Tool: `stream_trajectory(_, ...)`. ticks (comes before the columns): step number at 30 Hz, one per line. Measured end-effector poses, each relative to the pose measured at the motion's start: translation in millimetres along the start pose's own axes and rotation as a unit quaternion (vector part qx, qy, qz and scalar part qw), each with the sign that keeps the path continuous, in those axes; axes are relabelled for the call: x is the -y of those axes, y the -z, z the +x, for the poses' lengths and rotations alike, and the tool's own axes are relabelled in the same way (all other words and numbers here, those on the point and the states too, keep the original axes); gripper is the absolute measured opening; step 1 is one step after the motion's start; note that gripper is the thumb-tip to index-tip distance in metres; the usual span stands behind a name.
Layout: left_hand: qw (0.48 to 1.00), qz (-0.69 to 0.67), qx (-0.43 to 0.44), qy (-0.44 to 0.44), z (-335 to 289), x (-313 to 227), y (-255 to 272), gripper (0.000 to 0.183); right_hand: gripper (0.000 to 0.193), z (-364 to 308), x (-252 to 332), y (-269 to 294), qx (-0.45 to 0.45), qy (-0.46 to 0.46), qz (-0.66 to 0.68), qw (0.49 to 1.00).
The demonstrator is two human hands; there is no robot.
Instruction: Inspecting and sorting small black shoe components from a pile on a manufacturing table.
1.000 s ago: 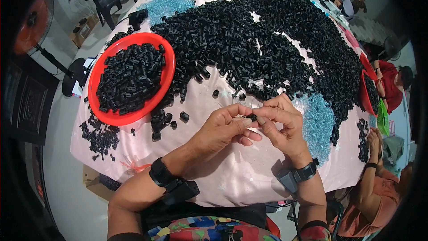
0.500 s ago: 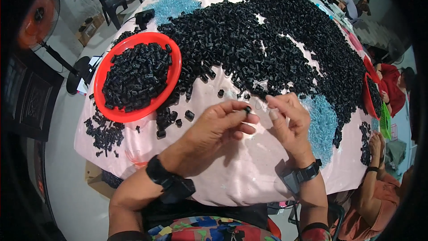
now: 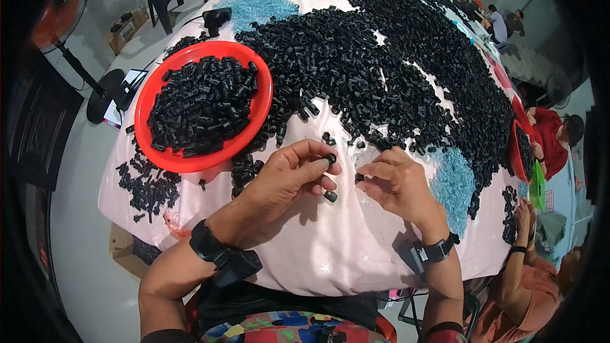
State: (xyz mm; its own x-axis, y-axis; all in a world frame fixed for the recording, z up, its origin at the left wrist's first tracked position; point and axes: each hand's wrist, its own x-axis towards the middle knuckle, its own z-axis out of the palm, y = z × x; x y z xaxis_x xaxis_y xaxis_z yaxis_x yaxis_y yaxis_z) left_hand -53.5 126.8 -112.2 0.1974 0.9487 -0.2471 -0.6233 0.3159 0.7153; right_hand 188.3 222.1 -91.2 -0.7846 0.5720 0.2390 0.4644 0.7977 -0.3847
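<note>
My left hand (image 3: 295, 170) pinches a small black plastic fitting (image 3: 331, 159) between thumb and forefinger, its round open end showing. Level with it, a short way to the right, my right hand (image 3: 403, 185) grips a tiny black plastic piece (image 3: 359, 178) with its fingertips. The two pieces are apart. Just under my left fingers is a short black cylinder (image 3: 330, 196); whether it touches them I cannot tell. Beyond my hands a big heap of black plastic fittings (image 3: 343, 57) spreads over the pink cloth (image 3: 318, 260).
A red basin (image 3: 267, 98) full of black fittings stands left, with thin black pieces (image 3: 149, 190) beside it. Heaps of clear bluish bits (image 3: 454, 184) lie right and far left. A co-worker's hands (image 3: 524, 216) are at the right edge. A fan (image 3: 60, 6) stands left.
My right hand has come down and now has a small black piece in its fingertips. My left hand has shifted slightly left. A short cylinder now shows below it.
</note>
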Motion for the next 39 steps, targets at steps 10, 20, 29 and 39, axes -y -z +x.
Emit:
stream_trajectory(10,1.0,0.004,-0.003,0.01,7,-1,-3,0.027,0.022,0,-22,9,-0.046,-0.087,0.132,0.986)
stream_trajectory(20,0.999,0.018,0.023,0.036,26,13,-8,0.026,0.022,-4,-19,-4,-0.038,-0.057,0.071,0.995)
stream_trajectory(29,0.998,0.036,0.035,0.025,27,14,-9,0.025,0.02,-1,-14,-12,-0.071,-0.04,0.085,0.993)
stream_trajectory(39,0.999,0.026,0.038,0.019,24,16,-16,0.025,0.024,-8,-5,-14,-0.119,-0.114,0.394,0.904)
